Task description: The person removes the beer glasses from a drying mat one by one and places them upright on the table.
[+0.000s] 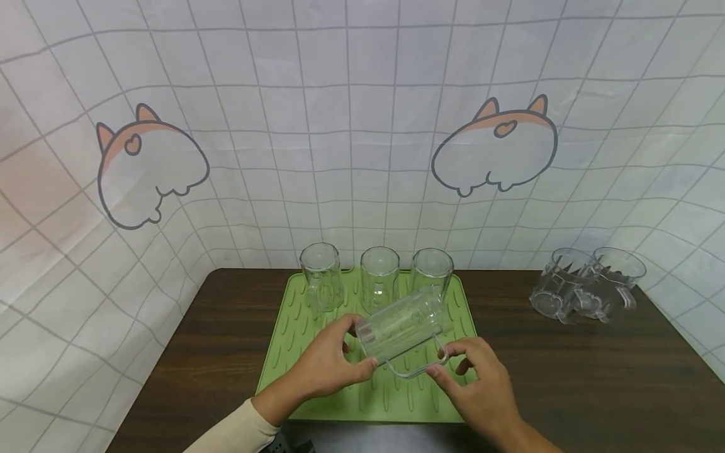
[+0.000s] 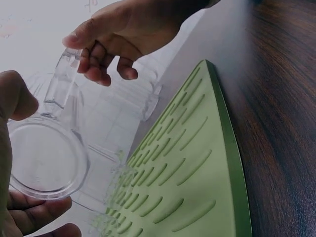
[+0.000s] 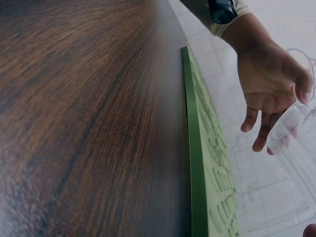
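Observation:
A clear glass mug [image 1: 399, 327] is held tilted over the green drying mat [image 1: 374, 402], its base toward the left and its mouth pointing up to the right. My left hand [image 1: 334, 362] grips it around the base, thumb on the near side. At the mug's handle, my right hand [image 1: 481, 384] pinches the outer bend between thumb and fingers. The left wrist view shows the round base [image 2: 47, 158] facing the camera, with the right hand [image 2: 128, 29] at the handle beyond. In the right wrist view the left hand [image 3: 269, 79] is at the base end.
Three more glass mugs, left [image 1: 321, 277], middle [image 1: 379, 280] and right [image 1: 432, 267], stand along the mat's back edge. Two others, one [image 1: 557, 286] partly overlapping its neighbour [image 1: 614, 283], are at the back right of the dark wood table [image 1: 566, 377]. A gridded white curtain hangs behind.

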A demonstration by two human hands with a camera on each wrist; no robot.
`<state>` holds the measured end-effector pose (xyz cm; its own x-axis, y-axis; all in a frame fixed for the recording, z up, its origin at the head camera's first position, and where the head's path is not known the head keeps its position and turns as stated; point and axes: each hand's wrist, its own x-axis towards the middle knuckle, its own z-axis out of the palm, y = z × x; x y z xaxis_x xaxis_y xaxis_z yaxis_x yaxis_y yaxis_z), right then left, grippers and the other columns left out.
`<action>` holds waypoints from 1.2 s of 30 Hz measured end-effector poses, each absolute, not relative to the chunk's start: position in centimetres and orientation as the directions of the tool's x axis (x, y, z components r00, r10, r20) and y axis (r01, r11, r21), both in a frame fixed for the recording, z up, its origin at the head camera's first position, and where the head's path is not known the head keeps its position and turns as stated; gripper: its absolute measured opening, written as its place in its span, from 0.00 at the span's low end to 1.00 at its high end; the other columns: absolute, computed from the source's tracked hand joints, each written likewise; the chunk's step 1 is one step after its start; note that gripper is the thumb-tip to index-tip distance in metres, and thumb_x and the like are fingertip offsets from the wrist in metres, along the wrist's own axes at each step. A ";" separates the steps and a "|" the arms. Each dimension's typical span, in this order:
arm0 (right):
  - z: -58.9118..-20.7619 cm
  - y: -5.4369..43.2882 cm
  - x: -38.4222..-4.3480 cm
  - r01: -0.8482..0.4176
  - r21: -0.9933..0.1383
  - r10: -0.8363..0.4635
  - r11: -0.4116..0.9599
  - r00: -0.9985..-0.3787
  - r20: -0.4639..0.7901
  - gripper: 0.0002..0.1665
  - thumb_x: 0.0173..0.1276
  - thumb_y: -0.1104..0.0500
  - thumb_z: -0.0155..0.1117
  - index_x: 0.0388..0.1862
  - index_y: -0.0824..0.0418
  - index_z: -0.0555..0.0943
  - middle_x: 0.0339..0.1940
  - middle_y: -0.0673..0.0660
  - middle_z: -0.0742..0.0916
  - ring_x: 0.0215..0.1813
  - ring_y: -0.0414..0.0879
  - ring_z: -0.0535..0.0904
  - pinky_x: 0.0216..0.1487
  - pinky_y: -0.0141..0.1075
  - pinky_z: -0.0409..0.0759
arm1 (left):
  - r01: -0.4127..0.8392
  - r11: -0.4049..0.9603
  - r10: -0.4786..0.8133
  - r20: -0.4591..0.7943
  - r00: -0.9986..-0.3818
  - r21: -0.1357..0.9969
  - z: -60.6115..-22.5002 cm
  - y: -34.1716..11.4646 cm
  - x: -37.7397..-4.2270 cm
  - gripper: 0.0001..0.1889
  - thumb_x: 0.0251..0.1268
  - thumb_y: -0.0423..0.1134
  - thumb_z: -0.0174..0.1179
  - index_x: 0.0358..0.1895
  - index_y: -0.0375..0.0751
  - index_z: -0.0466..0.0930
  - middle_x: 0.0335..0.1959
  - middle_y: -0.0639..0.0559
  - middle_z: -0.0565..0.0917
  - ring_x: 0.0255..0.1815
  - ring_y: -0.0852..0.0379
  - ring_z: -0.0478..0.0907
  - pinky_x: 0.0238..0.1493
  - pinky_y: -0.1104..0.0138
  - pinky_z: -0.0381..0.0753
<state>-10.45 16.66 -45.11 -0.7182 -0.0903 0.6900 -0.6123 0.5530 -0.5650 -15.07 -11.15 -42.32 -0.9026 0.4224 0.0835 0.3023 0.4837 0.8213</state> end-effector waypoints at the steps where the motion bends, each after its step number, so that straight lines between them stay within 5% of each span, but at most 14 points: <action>1: -45.1 16.7 -10.5 -0.619 -0.570 -0.089 0.540 -0.716 0.692 0.20 0.54 0.63 0.82 0.42 0.49 0.83 0.41 0.44 0.83 0.34 0.38 0.76 0.33 0.32 0.78 | 0.307 0.485 0.428 0.084 -0.900 0.819 -42.4 -11.1 -15.1 0.30 0.60 0.51 0.70 0.63 0.45 0.74 0.48 0.53 0.78 0.39 0.48 0.77 0.34 0.60 0.79; 6: -45.3 16.6 -10.7 -0.659 -0.593 -0.096 0.463 -0.703 0.705 0.23 0.52 0.69 0.80 0.45 0.54 0.82 0.41 0.50 0.84 0.35 0.40 0.79 0.34 0.29 0.79 | 0.332 0.511 0.443 0.088 -0.892 0.793 -42.6 -10.9 -15.2 0.33 0.56 0.51 0.72 0.63 0.39 0.74 0.48 0.50 0.78 0.37 0.49 0.78 0.28 0.63 0.80; 18: -45.0 15.9 -10.6 -0.709 -0.623 -0.174 0.330 -0.695 0.698 0.26 0.54 0.75 0.77 0.51 0.61 0.80 0.41 0.56 0.85 0.33 0.41 0.85 0.37 0.31 0.83 | 0.386 0.577 0.489 0.075 -0.869 0.720 -43.1 -10.6 -15.5 0.37 0.57 0.56 0.73 0.66 0.38 0.77 0.62 0.48 0.80 0.62 0.47 0.76 0.58 0.48 0.77; 26: -44.8 15.4 -10.3 -0.732 -0.649 -0.241 0.205 -0.681 0.692 0.24 0.59 0.79 0.72 0.51 0.63 0.80 0.44 0.57 0.86 0.47 0.45 0.85 0.44 0.33 0.85 | 0.366 0.604 0.482 0.042 -0.875 0.707 -43.6 -10.3 -15.5 0.39 0.56 0.58 0.74 0.69 0.42 0.76 0.66 0.47 0.78 0.66 0.44 0.73 0.60 0.46 0.76; 36: -45.2 15.1 -10.0 -0.749 -0.655 -0.357 0.099 -0.641 0.680 0.25 0.59 0.83 0.67 0.52 0.65 0.78 0.44 0.59 0.85 0.46 0.47 0.85 0.46 0.34 0.84 | 0.341 0.639 0.453 0.020 -0.891 0.689 -44.1 -9.8 -15.4 0.41 0.54 0.57 0.75 0.69 0.38 0.76 0.66 0.43 0.77 0.68 0.41 0.71 0.60 0.44 0.75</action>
<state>-10.00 15.12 -45.16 -0.6410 -0.3568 0.6795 -0.7493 0.0991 -0.6548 -15.38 -9.82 -44.10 -0.8912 0.4532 0.0204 0.3409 0.6394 0.6892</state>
